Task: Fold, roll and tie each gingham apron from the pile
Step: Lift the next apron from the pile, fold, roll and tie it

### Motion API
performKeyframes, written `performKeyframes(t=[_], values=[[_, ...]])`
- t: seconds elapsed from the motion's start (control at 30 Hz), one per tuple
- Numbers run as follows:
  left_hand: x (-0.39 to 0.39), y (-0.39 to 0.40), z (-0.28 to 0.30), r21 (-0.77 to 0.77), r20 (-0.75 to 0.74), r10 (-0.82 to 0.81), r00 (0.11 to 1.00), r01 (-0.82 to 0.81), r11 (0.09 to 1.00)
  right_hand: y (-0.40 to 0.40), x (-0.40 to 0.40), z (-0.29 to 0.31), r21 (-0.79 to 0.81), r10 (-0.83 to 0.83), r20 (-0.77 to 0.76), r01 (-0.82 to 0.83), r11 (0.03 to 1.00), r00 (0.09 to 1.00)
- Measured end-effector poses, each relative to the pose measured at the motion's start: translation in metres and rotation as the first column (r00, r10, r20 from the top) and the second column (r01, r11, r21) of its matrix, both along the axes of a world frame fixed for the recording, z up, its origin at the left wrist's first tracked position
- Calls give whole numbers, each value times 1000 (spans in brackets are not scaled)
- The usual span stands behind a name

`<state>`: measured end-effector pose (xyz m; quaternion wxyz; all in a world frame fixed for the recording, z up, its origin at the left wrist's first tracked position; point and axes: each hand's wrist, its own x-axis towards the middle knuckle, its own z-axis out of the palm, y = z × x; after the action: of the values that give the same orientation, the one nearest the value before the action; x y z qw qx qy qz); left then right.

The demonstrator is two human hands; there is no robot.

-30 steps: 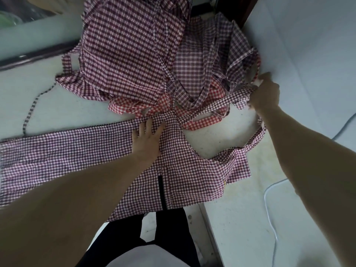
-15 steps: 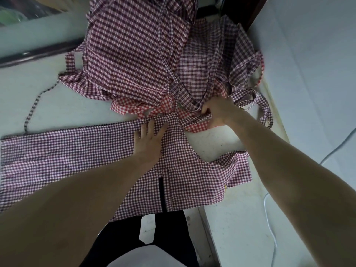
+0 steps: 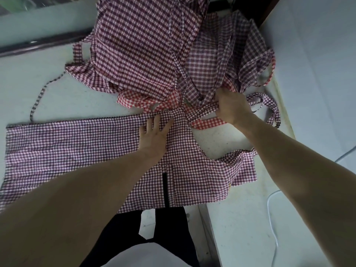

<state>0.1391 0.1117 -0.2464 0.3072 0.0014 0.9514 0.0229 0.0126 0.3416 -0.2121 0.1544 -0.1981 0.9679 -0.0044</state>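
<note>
No legible txt; right hand (image 3: pixel 232 108) grips apron (image 3: pixel 96 143) strap (image 3: pixel 204 110).

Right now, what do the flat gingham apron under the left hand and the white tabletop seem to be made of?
The dark red-and-white gingham apron spread flat looks like thin woven cloth, probably cotton or a blend: matte, creased, lying limp.
The off-white tabletop looks hard and smooth, perhaps laminate or painted board, with a faint sheen and some stains; which one, I cannot tell.

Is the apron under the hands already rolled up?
No. The apron lies flat on the table, folded into a long strip; left hand presses it, right hand grips its strap.
</note>
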Motion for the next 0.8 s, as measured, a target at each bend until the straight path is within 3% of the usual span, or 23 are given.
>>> performKeyframes(t=[0.1,0.23,0.33,0.4,0.5,0.6,0.7,0.8], values=[[1,0,0,4,-5,0,1000,0,1000,11,-6,-1,-81,-199,-31,196,977,980],[2,0,-1,6,-16,1,1000,0,1000,31,-17,6,-354,-485,-24,446,822,874],[2,-1,0,11,-8,5,1000,-5,1000,43,-25,17,-433,-725,53,670,603,687],[3,-1,0,12,-8,2,1000,-1,1000,54,-27,28,-428,-831,11,754,498,556],[4,-1,-1,9,-19,-2,1000,2,1000,71,-25,42,-288,-870,-114,822,491,480],[3,-1,-3,-8,-28,-11,1000,11,1000,76,-27,46,-242,-886,-124,853,463,447],[4,0,-4,-15,-21,-12,1000,12,1000,72,-37,47,-334,-911,22,862,382,412],[4,0,-5,-7,-23,-10,1000,10,1000,70,-32,41,-424,-842,186,814,396,506]])
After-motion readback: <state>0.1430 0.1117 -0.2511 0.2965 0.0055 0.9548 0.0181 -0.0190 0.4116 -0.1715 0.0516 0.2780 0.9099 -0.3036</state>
